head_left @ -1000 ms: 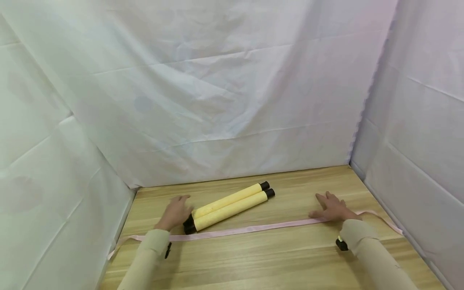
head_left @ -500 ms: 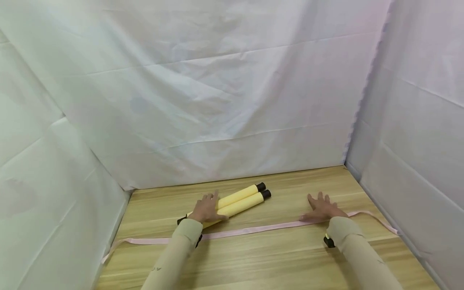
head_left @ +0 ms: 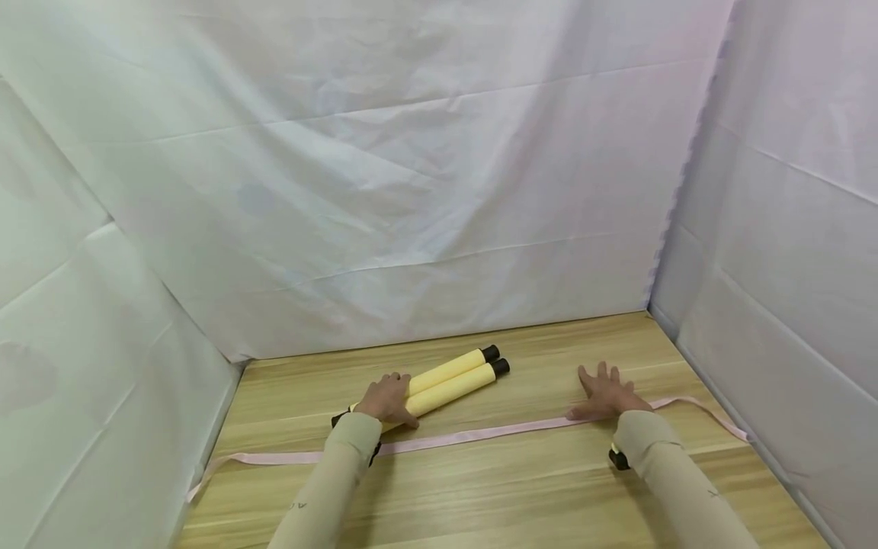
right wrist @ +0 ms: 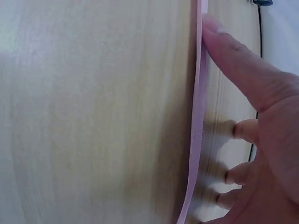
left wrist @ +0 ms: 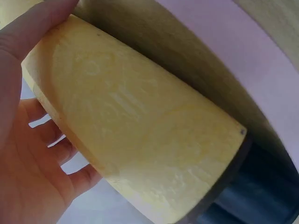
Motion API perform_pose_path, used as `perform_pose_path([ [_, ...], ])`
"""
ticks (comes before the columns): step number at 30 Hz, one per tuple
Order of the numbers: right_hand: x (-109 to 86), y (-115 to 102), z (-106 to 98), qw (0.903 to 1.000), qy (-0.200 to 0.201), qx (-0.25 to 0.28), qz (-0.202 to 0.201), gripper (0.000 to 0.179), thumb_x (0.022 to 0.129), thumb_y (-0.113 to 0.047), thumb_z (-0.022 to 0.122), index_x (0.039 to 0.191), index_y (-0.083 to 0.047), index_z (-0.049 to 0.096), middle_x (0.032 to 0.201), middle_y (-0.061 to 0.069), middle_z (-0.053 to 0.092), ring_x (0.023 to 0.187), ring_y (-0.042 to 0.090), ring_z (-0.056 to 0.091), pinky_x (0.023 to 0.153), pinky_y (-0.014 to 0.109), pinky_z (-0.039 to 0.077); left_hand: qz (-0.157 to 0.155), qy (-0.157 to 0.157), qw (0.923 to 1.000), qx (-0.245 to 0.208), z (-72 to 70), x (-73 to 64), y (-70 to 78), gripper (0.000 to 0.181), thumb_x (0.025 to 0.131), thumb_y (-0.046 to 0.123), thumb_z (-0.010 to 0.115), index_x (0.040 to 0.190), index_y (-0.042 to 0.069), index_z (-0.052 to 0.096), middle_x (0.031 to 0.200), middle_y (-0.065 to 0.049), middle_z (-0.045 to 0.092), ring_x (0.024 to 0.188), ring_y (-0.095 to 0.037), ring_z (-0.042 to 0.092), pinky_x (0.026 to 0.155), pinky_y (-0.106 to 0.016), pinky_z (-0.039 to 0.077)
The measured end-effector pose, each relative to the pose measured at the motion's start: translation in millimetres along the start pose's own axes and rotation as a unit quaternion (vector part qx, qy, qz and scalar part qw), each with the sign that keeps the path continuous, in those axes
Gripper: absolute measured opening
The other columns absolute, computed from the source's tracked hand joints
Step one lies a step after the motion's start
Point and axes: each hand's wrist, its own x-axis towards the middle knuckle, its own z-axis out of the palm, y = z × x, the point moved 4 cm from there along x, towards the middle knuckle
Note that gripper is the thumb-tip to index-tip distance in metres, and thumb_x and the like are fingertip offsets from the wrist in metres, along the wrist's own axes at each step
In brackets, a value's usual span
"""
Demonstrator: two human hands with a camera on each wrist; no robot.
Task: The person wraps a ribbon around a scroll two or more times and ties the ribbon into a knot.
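Note:
Two yellow rolls with black ends [head_left: 449, 387] lie side by side, slanting across the wooden table. My left hand [head_left: 386, 399] lies over them towards their left end and grips them. In the left wrist view the thumb is on one side of the nearer yellow roll [left wrist: 135, 116], and the fingers show along the other side. A long pink ribbon [head_left: 473, 436] runs across the table in front of the rolls. My right hand [head_left: 604, 395] rests on the table with fingers spread. Its thumb [right wrist: 233, 56] touches the pink ribbon in the right wrist view.
White sheeting hangs as a back wall [head_left: 411, 191] and as side walls on the left [head_left: 75, 343] and right [head_left: 789, 267]. The wooden table [head_left: 494, 496] reaches up to it. The ribbon's ends lie near both side walls.
My left hand has moved right, from beside the left end of the rolls onto them, and now grips them. My right hand stays spread at the ribbon. The view has shifted slightly.

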Motion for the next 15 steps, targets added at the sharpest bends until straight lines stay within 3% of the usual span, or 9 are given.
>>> perform_pose_path([
  [8, 6.2, 3, 3, 1.0000, 0.005, -0.001, -0.004, 0.123, 0.072, -0.067, 0.076, 0.154, 0.004, 0.019, 0.150, 0.048, -0.005, 0.136, 0.068, -0.007, 0.099, 0.083, 0.002, 0.001, 0.010, 0.9999, 0.008, -4.6, 4.4, 2.0, 0.065, 0.069, 0.044, 0.089, 0.111, 0.008, 0.055, 0.099, -0.008, 0.064, 0.089, -0.026, 0.062, 0.076, -0.046, 0.052],
  [12, 8.0, 3, 3, 1.0000, 0.004, 0.003, -0.004, 0.122, 0.072, -0.066, 0.076, 0.154, 0.004, 0.019, 0.150, 0.048, -0.005, 0.136, 0.068, -0.007, 0.099, 0.083, 0.001, 0.008, 0.025, 0.9990, 0.037, -9.9, 4.6, 7.4, 0.060, 0.067, 0.048, 0.089, 0.096, 0.011, 0.053, 0.079, -0.002, 0.058, 0.069, -0.018, 0.055, 0.065, -0.039, 0.049],
  [15, 8.7, 2, 4, 1.0000, 0.003, 0.006, -0.005, 0.122, 0.073, -0.065, 0.076, 0.154, 0.004, 0.019, 0.150, 0.047, -0.005, 0.136, 0.067, -0.008, 0.099, 0.083, 0.000, 0.009, 0.037, 0.9972, 0.065, -14.5, 4.9, 12.4, 0.062, 0.067, 0.053, 0.088, 0.094, 0.009, 0.054, 0.072, -0.002, 0.054, 0.062, -0.016, 0.051, 0.059, -0.036, 0.049],
])
